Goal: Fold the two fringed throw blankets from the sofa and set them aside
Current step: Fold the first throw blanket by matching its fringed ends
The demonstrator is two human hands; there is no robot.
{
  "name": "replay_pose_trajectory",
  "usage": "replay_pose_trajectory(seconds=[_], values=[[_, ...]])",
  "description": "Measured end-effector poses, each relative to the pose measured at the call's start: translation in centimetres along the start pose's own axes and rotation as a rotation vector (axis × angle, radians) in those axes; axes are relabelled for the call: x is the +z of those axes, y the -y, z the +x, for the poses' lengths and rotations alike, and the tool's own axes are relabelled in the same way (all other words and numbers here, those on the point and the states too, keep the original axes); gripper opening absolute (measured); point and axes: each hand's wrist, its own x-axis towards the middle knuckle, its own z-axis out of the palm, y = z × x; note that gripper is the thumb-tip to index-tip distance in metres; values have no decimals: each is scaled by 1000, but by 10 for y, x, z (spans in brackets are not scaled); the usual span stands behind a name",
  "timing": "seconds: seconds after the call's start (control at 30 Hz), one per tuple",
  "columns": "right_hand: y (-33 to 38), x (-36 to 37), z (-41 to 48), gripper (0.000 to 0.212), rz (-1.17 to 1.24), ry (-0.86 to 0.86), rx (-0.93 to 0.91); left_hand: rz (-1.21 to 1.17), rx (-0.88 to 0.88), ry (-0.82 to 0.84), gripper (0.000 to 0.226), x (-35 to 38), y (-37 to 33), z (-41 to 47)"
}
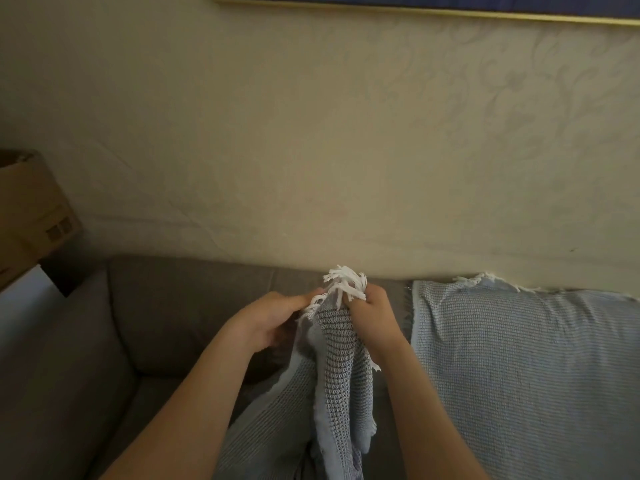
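A light blue waffle-weave throw blanket [337, 386] with a white fringe hangs bunched in front of me over the grey sofa [166, 317]. My right hand [372, 315] grips its fringed top edge in a fist, the white tassels sticking up above the knuckles. My left hand [273, 322] pinches the same edge just to the left, fingers pointing right. The lower part of the blanket drops out of the frame. A second light blue fringed blanket [519, 368] lies spread over the sofa's right back cushion and seat.
A cream patterned wall [311, 133] rises behind the sofa, with a gold-framed picture edge [415, 5] at the top. A cardboard box [31, 216] stands at the left beside the sofa arm.
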Motion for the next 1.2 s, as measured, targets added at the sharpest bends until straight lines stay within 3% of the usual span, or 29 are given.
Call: replay_pose_trajectory(seconds=[0.13, 0.23, 0.33, 0.43, 0.5, 0.6, 0.8, 0.97, 1.03, 1.13, 1.2], values=[[5, 1, -5, 33, 17, 13, -1, -222, 167, 28, 21, 9, -1, 5], [10, 2, -7, 29, 19, 18, -15, -215, 215, 2, 19, 15, 3, 12], [6, -1, -3, 18, -267, -108, -91, -237, 232, -63, 19, 16, 6, 11], [7, -5, -2, 47, -482, -98, -55, -233, 232, -103, 19, 12, 11, 14], [15, -7, 0, 54, -567, -28, 83, -235, 227, -116, 20, 9, 15, 18], [26, -12, 2, 39, -669, 157, 208, -272, 213, -129, 19, 6, 21, 21], [45, -24, 4, 40, -893, 485, 175, -332, 170, -146, 21, 5, 29, 23], [35, -21, 7, 11, -420, 590, -46, -408, 182, -80, 25, 3, 31, 15], [40, -17, 1, 16, -256, 574, -99, -417, 183, -15, 27, 1, 31, 11], [39, -7, -6, 21, 70, 423, -38, -357, 209, 56, 22, 3, 27, 2], [33, 1, -4, 18, 148, 262, 21, -351, 245, 61, 20, 8, 25, -1]])
